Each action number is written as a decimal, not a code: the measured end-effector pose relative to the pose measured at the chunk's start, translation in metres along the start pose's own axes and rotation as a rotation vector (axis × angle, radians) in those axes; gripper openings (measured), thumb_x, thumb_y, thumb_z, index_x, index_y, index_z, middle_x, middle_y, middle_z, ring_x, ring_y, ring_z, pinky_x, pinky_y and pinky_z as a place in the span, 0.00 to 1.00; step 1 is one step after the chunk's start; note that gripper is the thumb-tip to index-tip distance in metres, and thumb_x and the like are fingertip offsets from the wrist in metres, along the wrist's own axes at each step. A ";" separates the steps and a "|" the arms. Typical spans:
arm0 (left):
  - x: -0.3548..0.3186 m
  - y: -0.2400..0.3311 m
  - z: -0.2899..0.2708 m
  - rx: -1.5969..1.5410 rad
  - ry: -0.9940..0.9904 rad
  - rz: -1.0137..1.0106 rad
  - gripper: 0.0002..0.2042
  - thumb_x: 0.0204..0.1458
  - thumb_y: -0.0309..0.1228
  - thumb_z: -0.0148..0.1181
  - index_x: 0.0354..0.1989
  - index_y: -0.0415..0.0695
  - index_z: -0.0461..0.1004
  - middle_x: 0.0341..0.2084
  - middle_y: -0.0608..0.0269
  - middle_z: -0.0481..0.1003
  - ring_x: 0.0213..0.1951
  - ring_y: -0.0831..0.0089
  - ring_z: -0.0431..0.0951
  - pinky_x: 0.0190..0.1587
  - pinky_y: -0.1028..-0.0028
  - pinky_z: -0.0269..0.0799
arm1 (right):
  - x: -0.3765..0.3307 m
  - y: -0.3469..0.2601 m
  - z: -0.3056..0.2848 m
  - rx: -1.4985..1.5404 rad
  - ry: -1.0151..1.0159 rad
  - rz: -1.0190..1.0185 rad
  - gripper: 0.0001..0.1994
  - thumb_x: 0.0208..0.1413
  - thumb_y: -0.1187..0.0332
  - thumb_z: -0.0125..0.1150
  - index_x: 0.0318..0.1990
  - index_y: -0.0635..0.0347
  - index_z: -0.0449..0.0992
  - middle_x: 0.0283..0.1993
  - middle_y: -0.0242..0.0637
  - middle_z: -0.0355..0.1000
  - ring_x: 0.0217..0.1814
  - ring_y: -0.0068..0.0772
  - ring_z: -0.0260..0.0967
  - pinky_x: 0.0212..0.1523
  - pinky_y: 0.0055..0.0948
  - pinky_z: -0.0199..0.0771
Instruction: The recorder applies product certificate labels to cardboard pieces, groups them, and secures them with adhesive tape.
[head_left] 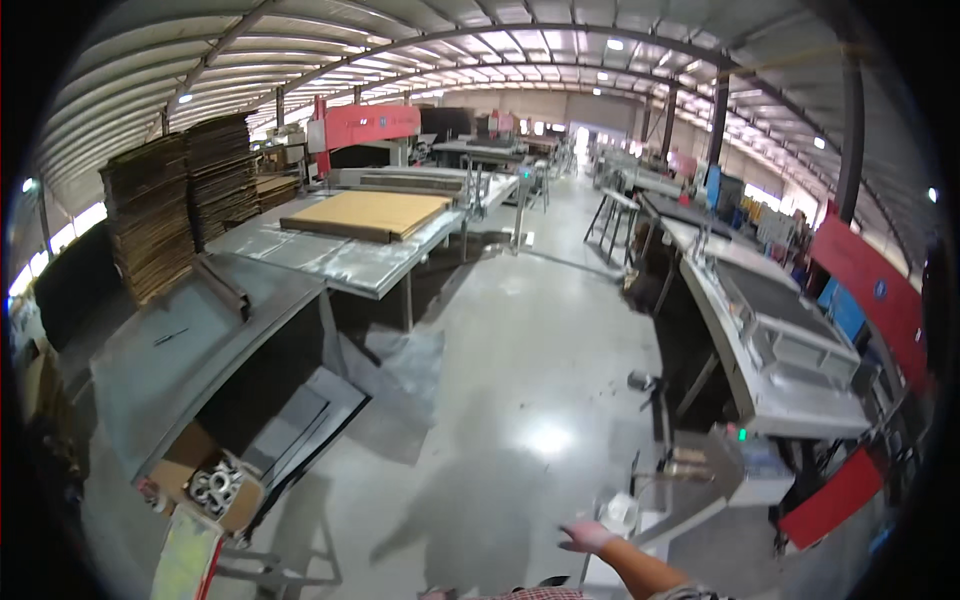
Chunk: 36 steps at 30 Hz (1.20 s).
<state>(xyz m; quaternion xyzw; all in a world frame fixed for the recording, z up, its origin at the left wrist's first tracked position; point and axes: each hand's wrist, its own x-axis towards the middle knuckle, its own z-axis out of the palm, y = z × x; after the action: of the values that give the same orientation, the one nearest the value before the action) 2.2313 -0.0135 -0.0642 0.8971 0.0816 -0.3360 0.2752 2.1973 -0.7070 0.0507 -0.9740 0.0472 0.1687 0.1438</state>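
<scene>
My right hand (pixel 588 537) reaches in from the lower right, over the grey floor. Its back looks pale, as if partly gloved, and the fingertips point left, apart, with nothing visible between them. Closest to it is a white rounded object (pixel 620 512) beside a grey machine frame; I cannot make out whether they touch. Of my left hand (pixel 437 594) only a small pinkish patch seems to show at the lower edge, its fingers hidden. Checked cloth (pixel 545 593) lies between the two.
A grey worktable (pixel 190 355) stands left, with a cardboard box (pixel 240 510) of white rings below. Behind it, a brown sheet stack (pixel 370 212) rests on a metal table (pixel 300 250). A long machine bench (pixel 800 405) lines the right. Grey floor (pixel 520 340) runs between.
</scene>
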 end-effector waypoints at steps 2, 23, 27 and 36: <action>0.126 0.120 -0.061 0.000 0.069 0.197 0.33 0.52 0.53 0.59 0.61 0.43 0.68 0.51 0.45 0.75 0.54 0.47 0.74 0.57 0.56 0.69 | 0.001 0.079 -0.006 -0.029 -0.265 0.325 0.32 0.54 0.41 0.59 0.59 0.53 0.71 0.53 0.48 0.74 0.56 0.54 0.71 0.55 0.45 0.72; 0.669 0.736 -0.161 0.199 -0.325 -0.053 0.30 0.53 0.47 0.56 0.62 0.45 0.68 0.57 0.46 0.72 0.59 0.51 0.71 0.61 0.61 0.66 | 0.688 0.460 -0.389 0.534 0.223 0.459 0.23 0.54 0.60 0.57 0.59 0.54 0.72 0.52 0.49 0.76 0.54 0.49 0.73 0.55 0.40 0.73; 0.775 0.820 -0.186 0.108 -0.284 -0.240 0.32 0.54 0.51 0.54 0.64 0.45 0.66 0.58 0.45 0.71 0.60 0.50 0.70 0.62 0.61 0.64 | 0.842 0.554 -0.467 0.392 0.195 0.569 0.25 0.54 0.59 0.59 0.60 0.55 0.70 0.52 0.48 0.76 0.54 0.46 0.74 0.54 0.40 0.74; 1.167 1.433 -0.274 -0.017 -0.290 0.575 0.29 0.56 0.53 0.58 0.58 0.44 0.72 0.50 0.50 0.77 0.53 0.60 0.77 0.56 0.66 0.70 | 1.105 0.703 -0.632 0.701 0.417 0.574 0.19 0.55 0.63 0.61 0.54 0.61 0.76 0.51 0.46 0.76 0.52 0.37 0.73 0.51 0.35 0.75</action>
<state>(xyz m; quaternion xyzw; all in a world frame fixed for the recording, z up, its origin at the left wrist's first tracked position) 3.7470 -1.1053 -0.0206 0.8239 -0.2123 -0.3682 0.3749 3.3346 -1.6131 0.0572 -0.8278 0.3949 -0.0231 0.3979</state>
